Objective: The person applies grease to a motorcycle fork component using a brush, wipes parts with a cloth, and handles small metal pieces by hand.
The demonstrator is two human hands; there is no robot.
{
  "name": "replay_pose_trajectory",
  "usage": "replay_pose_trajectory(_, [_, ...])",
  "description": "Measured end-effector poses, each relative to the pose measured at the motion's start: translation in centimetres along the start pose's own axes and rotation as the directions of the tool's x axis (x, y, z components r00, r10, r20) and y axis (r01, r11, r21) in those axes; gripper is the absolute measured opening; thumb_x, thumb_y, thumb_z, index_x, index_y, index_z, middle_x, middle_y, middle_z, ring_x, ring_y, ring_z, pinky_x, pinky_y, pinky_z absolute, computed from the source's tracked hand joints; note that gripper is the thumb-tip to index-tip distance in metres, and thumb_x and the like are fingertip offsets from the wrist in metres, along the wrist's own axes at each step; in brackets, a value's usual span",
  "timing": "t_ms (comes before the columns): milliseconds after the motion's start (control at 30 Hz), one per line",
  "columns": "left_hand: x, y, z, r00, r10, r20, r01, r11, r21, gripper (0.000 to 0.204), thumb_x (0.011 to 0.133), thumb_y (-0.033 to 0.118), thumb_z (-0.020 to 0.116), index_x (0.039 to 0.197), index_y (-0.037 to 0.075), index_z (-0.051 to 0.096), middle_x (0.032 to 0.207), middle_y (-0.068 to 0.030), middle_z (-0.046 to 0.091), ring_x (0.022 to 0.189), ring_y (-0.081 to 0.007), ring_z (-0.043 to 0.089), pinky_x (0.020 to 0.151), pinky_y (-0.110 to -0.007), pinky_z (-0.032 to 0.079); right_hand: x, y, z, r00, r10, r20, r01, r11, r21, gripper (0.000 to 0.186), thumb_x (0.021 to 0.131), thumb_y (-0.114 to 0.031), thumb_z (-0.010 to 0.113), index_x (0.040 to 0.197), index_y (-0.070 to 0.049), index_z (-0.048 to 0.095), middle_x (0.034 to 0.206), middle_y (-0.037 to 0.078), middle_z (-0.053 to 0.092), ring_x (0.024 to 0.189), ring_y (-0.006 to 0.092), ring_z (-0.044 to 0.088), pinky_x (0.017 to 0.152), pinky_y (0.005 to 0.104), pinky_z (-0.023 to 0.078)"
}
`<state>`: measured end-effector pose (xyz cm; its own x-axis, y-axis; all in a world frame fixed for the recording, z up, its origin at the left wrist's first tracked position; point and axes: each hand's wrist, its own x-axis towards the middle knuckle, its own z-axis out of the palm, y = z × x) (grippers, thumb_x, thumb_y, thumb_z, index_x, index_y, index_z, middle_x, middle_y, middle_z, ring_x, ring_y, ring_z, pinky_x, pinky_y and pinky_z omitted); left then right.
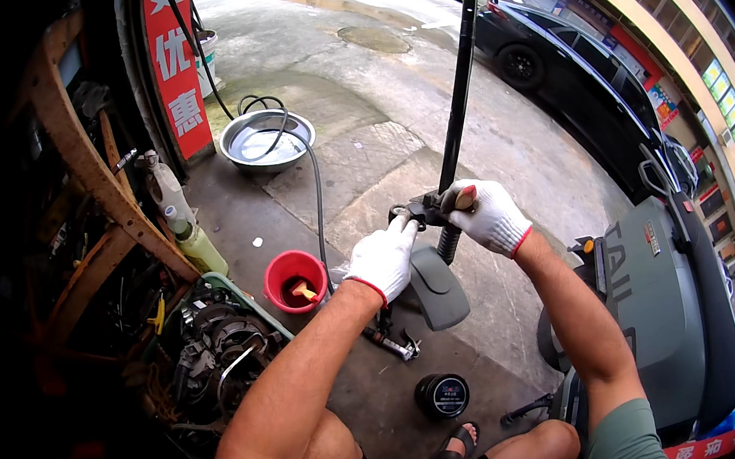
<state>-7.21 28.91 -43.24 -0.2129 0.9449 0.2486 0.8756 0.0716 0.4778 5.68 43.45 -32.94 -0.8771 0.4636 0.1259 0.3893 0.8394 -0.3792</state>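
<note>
A long black tube (459, 93) stands tilted in front of me, with a black metal bracket (422, 214) at its lower part. A ribbed black section (449, 245) and a grey-green plastic panel (439, 289) sit below the bracket. My left hand (385, 258), in a white knit glove, has its fingers closed on the bracket's left end. My right hand (489, 216), gloved alike, grips a tool with a rounded red-and-tan handle (466, 197) against the tube. The tool's working end is hidden.
Left of me are a red bucket (276, 275) with a brush inside, a bin of metal parts (220, 336) and a bottle (198, 243). A metal basin (232, 154) lies beyond. Near my foot stands a black tub (442, 396). A grey-green vehicle body (664, 318) is at right.
</note>
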Motion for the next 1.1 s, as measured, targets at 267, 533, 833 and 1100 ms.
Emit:
replay_pose_trajectory(267, [-0.3,-0.1,-0.3,1.000,-0.001,0.005,0.001,1.000,0.017,0.047,0.085,0.005,0.052,0.132,0.003,0.053,0.140,-0.0210,0.051,0.096,-0.0364,0.067,0.084,-0.046,0.054,-0.1,-0.5,0.2,0.998,0.032,-0.052,-0.027,0.995,0.096,0.009,0.077,-0.006,0.069,0.085,-0.005,0.065,0.081,0.015,0.067,0.077,0.0330,0.066,0.071,0.0383,0.054])
replay_pose_trajectory(533, [-0.3,-0.2,-0.3,1.000,0.008,-0.008,-0.008,1.000,0.011,0.048,0.086,0.005,0.051,0.134,0.004,0.053,0.142,-0.0197,0.050,0.100,-0.0358,0.066,0.087,-0.046,0.053,-2.7,1.0,0.3,0.991,0.131,-0.039,-0.123,0.979,0.165,0.011,0.079,-0.011,0.067,0.089,-0.005,0.066,0.080,0.016,0.068,0.072,0.0265,0.067,0.068,0.0349,0.054])
replay_pose_trajectory(833, [-2.4,-0.7,-1.8,0.972,-0.126,-0.201,0.080,0.972,-0.220,0.032,0.093,0.009,0.050,0.124,0.003,0.057,0.115,-0.0203,0.060,0.102,-0.0387,0.061,0.089,-0.044,0.050,-11.2,6.1,6.0,0.843,0.531,-0.083,-0.038,0.213,0.976,0.022,0.084,-0.004,0.068,0.105,0.001,0.063,0.107,0.016,0.069,0.094,0.0259,0.069,0.082,0.0380,0.058])
replay_pose_trajectory(1100, [-4.7,5.2,-1.2,0.893,0.171,-0.417,-0.234,0.966,-0.106,0.030,0.092,0.003,0.056,0.123,0.002,0.059,0.116,-0.0189,0.059,0.101,-0.0370,0.061,0.085,-0.043,0.054,-10.6,-0.1,9.6,0.797,0.580,0.170,0.045,-0.337,0.940,0.019,0.089,-0.002,0.066,0.107,0.001,0.065,0.101,0.011,0.070,0.085,0.0235,0.070,0.076,0.0351,0.059])
